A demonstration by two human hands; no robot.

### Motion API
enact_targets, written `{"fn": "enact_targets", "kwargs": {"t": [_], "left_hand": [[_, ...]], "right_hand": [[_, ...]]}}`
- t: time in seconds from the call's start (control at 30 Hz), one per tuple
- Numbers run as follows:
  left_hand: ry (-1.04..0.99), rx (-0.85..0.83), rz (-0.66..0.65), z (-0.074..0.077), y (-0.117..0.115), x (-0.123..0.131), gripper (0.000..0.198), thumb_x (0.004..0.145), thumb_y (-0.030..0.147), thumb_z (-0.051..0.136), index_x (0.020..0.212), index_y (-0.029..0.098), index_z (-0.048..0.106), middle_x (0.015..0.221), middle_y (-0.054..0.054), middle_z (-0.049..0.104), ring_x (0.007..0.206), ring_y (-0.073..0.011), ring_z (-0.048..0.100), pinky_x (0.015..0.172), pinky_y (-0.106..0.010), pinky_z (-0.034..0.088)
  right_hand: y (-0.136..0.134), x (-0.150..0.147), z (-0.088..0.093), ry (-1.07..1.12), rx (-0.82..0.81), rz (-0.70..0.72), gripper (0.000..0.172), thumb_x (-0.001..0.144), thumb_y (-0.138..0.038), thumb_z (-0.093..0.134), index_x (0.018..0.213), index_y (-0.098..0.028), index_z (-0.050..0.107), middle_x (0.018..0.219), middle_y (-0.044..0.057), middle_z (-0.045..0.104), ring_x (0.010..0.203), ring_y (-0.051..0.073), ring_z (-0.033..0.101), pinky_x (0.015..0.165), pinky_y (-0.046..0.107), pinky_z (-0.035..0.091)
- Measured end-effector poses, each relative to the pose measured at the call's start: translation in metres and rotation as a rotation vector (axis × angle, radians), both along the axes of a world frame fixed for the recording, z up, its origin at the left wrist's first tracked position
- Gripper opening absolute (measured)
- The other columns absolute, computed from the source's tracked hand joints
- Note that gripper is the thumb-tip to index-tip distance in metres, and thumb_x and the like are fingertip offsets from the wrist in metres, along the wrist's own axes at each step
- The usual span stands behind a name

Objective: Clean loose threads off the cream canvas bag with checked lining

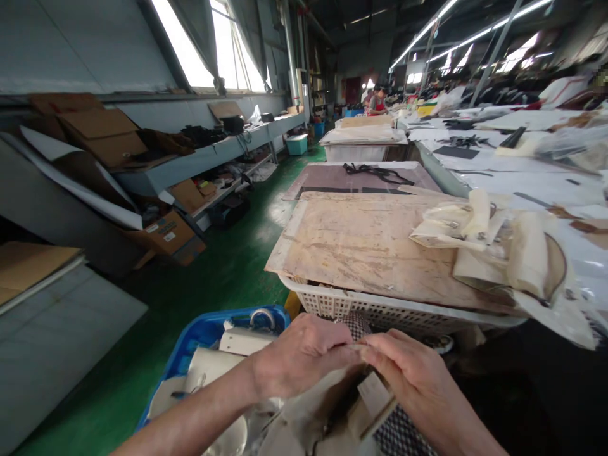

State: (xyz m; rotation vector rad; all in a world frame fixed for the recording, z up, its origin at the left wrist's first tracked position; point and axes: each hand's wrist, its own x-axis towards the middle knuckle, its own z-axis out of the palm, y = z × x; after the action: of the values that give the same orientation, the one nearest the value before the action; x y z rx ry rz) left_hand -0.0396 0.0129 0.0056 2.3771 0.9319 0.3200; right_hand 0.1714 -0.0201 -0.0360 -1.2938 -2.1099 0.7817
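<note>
My left hand (299, 354) and my right hand (411, 373) meet low in the middle of the view, fingers pinched together on a pale cut piece of material (327, 411) with a dark inner edge. Both hands are closed on it. Under the piece lies a black-and-white checked cloth (403, 437). Just left of my left arm a blue crate (199, 335) holds white curved pieces. Directly beyond my hands stands a white plastic basket (380, 307) topped by a worn wooden board (361, 244).
Cream cut pieces (498, 244) are piled on the board's right side. Long white worktables (522, 171) run back on the right. Shelves with cardboard boxes (161, 231) line the left wall along a green floor aisle (223, 266). A person (377, 101) works far back.
</note>
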Motion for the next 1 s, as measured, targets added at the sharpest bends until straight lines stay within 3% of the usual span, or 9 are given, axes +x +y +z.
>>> {"fn": "enact_targets", "kwargs": {"t": [0.13, 0.33, 0.5, 0.63, 0.73, 0.83, 0.9, 0.97, 1.0], "left_hand": [[0.36, 0.167, -0.007, 0.005, -0.013, -0.01, 0.025, 0.096, 0.033, 0.051, 0.079, 0.015, 0.057, 0.082, -0.001, 0.062, 0.072, -0.014, 0.057, 0.059, -0.025, 0.035], [0.558, 0.205, 0.015, 0.009, -0.049, -0.03, 0.045, 0.101, 0.037, 0.038, 0.067, 0.016, 0.059, 0.06, -0.001, 0.062, 0.053, -0.0127, 0.052, 0.05, -0.028, 0.027], [0.553, 0.204, -0.061, 0.019, -0.079, -0.021, 0.031, 0.098, 0.024, 0.039, 0.076, 0.016, 0.059, 0.066, -0.003, 0.062, 0.057, -0.0158, 0.054, 0.05, -0.028, 0.032], [0.375, -0.121, 0.011, 0.04, -0.096, -0.013, 0.011, 0.091, 0.025, 0.058, 0.082, 0.017, 0.061, 0.07, 0.003, 0.062, 0.054, -0.0093, 0.051, 0.045, -0.02, 0.03], [0.247, -0.306, 0.211, 0.056, -0.091, -0.017, 0.02, 0.092, 0.031, 0.056, 0.078, 0.018, 0.061, 0.056, 0.007, 0.051, 0.048, -0.0062, 0.043, 0.042, -0.019, 0.027], [0.037, -0.117, 0.471, 0.058, -0.068, -0.021, 0.022, 0.09, 0.039, 0.056, 0.094, 0.018, 0.059, 0.076, 0.002, 0.058, 0.069, -0.0124, 0.054, 0.061, -0.023, 0.043], [-0.121, -0.108, 0.454, 0.051, -0.048, -0.018, 0.053, 0.079, 0.043, 0.07, 0.122, 0.02, 0.049, 0.109, -0.004, 0.06, 0.097, -0.0195, 0.057, 0.083, -0.031, 0.048], [-0.221, -0.278, 0.318, 0.038, -0.031, -0.012, 0.087, 0.069, 0.031, 0.08, 0.141, 0.023, 0.031, 0.133, -0.008, 0.051, 0.114, -0.0231, 0.053, 0.095, -0.035, 0.046], [-0.247, -0.345, 0.244, 0.032, -0.024, -0.008, 0.093, 0.069, 0.023, 0.078, 0.145, 0.024, 0.025, 0.135, -0.008, 0.05, 0.115, -0.0227, 0.054, 0.097, -0.034, 0.046]], "right_hand": [[0.0, 0.016, -0.009, 0.004, 0.02, -0.069, 0.029, 0.099, -0.041, 0.043, 0.102, -0.032, 0.07, 0.099, -0.004, 0.07, 0.089, 0.013, 0.066, 0.076, 0.02, 0.052], [-0.004, 0.024, -0.018, 0.065, -0.109, -0.054, 0.03, 0.096, -0.046, 0.045, 0.105, -0.034, 0.071, 0.104, -0.004, 0.069, 0.095, 0.012, 0.066, 0.083, 0.019, 0.05], [0.006, 0.012, 0.019, 0.216, -0.159, 0.028, 0.028, 0.097, -0.036, 0.047, 0.096, -0.029, 0.073, 0.098, -0.003, 0.07, 0.092, 0.013, 0.064, 0.083, 0.02, 0.046], [0.023, 0.001, 0.048, 0.251, -0.184, 0.301, 0.022, 0.095, -0.027, 0.054, 0.094, -0.023, 0.076, 0.09, -0.002, 0.071, 0.085, 0.012, 0.064, 0.081, 0.02, 0.044], [0.033, -0.011, 0.047, 0.336, -0.183, 0.516, 0.019, 0.093, -0.02, 0.058, 0.093, -0.016, 0.076, 0.087, 0.002, 0.072, 0.082, 0.012, 0.064, 0.078, 0.021, 0.047], [0.036, -0.028, 0.036, 0.404, -0.162, 0.579, 0.019, 0.093, -0.017, 0.058, 0.085, -0.013, 0.075, 0.088, 0.004, 0.071, 0.085, 0.012, 0.063, 0.081, 0.022, 0.048], [0.036, -0.037, 0.03, 0.392, -0.129, 0.553, 0.014, 0.088, -0.015, 0.064, 0.08, -0.015, 0.075, 0.096, 0.004, 0.068, 0.096, 0.013, 0.061, 0.089, 0.024, 0.047], [0.036, -0.041, 0.03, 0.362, -0.094, 0.484, 0.009, 0.082, -0.01, 0.069, 0.077, -0.015, 0.075, 0.105, 0.005, 0.063, 0.105, 0.016, 0.056, 0.095, 0.027, 0.044], [0.036, -0.039, 0.033, 0.343, -0.08, 0.435, 0.009, 0.08, -0.008, 0.071, 0.076, -0.015, 0.075, 0.106, 0.006, 0.061, 0.107, 0.017, 0.054, 0.095, 0.028, 0.043]]}}
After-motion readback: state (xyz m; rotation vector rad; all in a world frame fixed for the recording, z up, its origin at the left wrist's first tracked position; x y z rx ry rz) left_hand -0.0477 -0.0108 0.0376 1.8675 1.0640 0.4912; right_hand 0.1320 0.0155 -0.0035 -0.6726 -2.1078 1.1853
